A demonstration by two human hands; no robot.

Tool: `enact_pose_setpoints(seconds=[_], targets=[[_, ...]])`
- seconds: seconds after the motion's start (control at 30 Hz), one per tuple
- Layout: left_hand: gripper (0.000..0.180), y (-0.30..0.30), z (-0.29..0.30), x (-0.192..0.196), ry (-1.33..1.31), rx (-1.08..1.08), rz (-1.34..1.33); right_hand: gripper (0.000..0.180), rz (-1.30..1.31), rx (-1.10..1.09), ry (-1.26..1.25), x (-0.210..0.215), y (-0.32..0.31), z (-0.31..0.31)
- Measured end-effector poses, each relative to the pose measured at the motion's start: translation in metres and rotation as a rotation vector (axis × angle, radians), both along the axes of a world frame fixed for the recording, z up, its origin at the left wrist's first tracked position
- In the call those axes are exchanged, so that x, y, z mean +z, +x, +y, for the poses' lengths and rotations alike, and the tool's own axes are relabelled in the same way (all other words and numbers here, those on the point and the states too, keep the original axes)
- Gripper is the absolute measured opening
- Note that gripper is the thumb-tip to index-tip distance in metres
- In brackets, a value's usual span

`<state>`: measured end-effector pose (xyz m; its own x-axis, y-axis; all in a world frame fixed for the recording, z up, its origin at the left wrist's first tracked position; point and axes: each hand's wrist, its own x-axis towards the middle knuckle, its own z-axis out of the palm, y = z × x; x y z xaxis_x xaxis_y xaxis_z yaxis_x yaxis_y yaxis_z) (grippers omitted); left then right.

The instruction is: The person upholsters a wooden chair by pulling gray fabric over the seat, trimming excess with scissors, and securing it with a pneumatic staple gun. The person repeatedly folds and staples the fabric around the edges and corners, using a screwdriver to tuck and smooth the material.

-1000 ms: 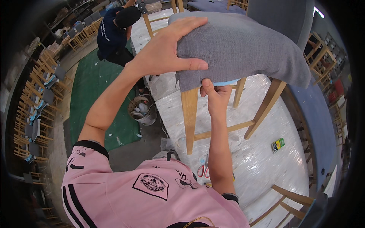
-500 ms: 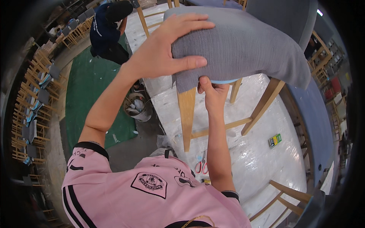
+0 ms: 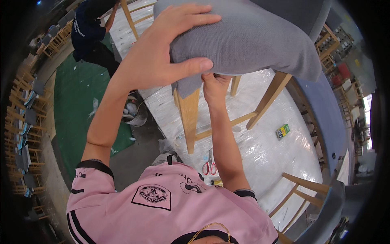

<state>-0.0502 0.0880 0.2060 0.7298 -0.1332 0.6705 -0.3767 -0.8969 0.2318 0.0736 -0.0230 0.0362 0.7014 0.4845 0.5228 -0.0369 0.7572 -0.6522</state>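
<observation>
A wooden chair with a grey fabric-covered seat (image 3: pixel 243 42) stands on the wrapped tabletop, its light wooden front leg (image 3: pixel 188 122) nearest me. My left hand (image 3: pixel 164 53) lies over the near left corner of the seat, fingers stretched forward and thumb apart along the front. Below that thumb, my right hand (image 3: pixel 215 87) reaches up to the fabric's lower edge and pinches it, its fingertips partly hidden under the seat. A loose flap of grey fabric (image 3: pixel 189 86) hangs over the top of the leg.
Red-handled scissors (image 3: pixel 209 167) and a small green-and-yellow box (image 3: pixel 282 131) lie on the plastic-wrapped table (image 3: pixel 264 162). Another chair (image 3: pixel 306 185) is at lower right. A bucket (image 3: pixel 136 116) stands on the floor at left. A co-worker (image 3: pixel 89 32) bends at upper left.
My right hand has come up closer against the fabric edge under my left thumb. The light-blue strip below the fabric is now mostly hidden. The whole view has shifted slightly.
</observation>
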Motion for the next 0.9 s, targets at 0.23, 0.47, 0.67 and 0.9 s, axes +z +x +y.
enact_pose_setpoints(seconds=[0.23,0.47,0.67,0.9], targets=[[0.057,0.0,0.025,-0.021,-0.153,-0.165,-0.175,0.036,-0.396,-0.504,-0.395,-0.009,0.017,-0.003],[0.08,0.035,0.063,-0.186,-0.075,0.214,-0.557,0.044,-0.831,-0.578,-0.725,-0.054,0.047,-0.029],[0.103,0.066,0.027,-0.215,-0.366,0.116,-0.469,0.05,-0.773,-0.409,-0.817,-0.039,0.045,-0.034],[0.101,0.092,-0.014,-0.224,-0.567,0.234,-0.51,0.051,-0.531,-0.267,-1.133,-0.061,0.076,-0.047]])
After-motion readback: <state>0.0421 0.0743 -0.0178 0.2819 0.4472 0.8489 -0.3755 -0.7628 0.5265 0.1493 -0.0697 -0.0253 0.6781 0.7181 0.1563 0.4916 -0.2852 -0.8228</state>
